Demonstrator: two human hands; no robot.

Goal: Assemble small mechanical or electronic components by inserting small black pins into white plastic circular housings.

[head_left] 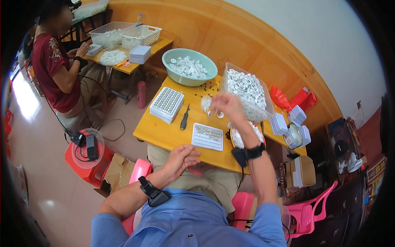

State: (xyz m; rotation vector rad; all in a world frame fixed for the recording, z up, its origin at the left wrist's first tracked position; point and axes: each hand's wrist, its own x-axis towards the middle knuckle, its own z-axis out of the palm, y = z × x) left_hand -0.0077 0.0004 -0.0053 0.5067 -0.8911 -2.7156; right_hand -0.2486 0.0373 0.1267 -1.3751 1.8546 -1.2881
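Resting with the left hand (pixel 180 160) at the near edge of the yellow table (pixel 158 131), fingers loosely bent and parted, gripping nothing visible; being unable to tell whether touching the near corner of the white tray (pixel 201 143). Seeing that tray flat on the table just beyond, with small greyish pieces (pixel 209 132) across part of it. Hovering with the right hand (pixel 230 108) farther out, well apart from the left, near loose white pieces (pixel 220 115); blurring too much for telling a pinch from bare fingers. Apparently working at a picking-up step, with the tray seeming only part done; probably calling next for a light fingertip hold and a steady tray. Seeing beyond these a stack of filled trays (pixel 166 105), a green basin (pixel 172 73) and, farthest, a co-worker (pixel 57 72) at another table (pixel 158 44).
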